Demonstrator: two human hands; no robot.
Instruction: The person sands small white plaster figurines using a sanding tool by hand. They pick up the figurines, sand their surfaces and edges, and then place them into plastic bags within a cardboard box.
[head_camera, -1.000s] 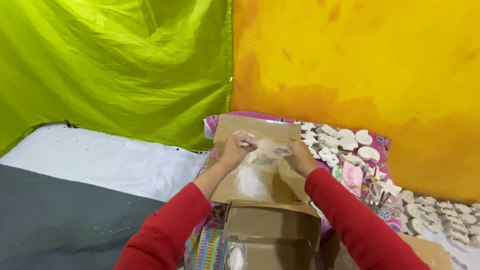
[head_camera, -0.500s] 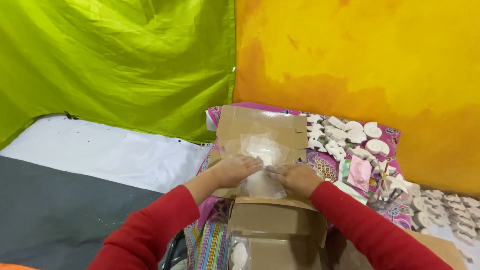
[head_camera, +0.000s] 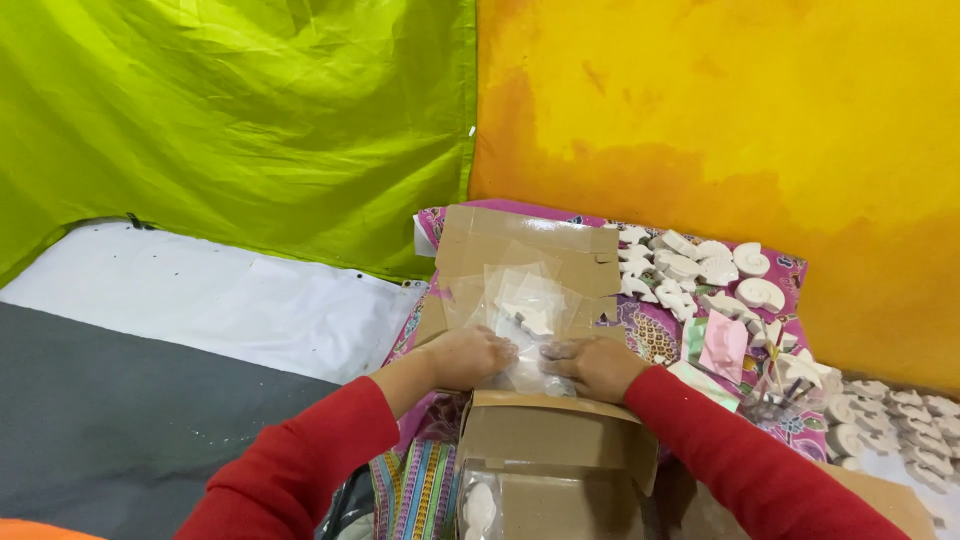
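Hands, left hand (head_camera: 470, 355) and right hand (head_camera: 597, 366), press flat on clear plastic bags (head_camera: 525, 310) over cardboard (head_camera: 470, 250), green and yellow sheets behind.

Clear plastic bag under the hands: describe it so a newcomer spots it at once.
Start at the flat cardboard sheet lying where the green and yellow backdrops meet. The clear plastic bag lies on it, its near edge pinned by the left hand and right hand. Unlike the bare white shapes on the patterned cloth, its white piece is wrapped.

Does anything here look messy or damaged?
Nothing looks spilled or broken. The cardboard sheet has a ragged, notched right edge, and the white cut-out shapes lie loosely scattered on the pink patterned cloth.
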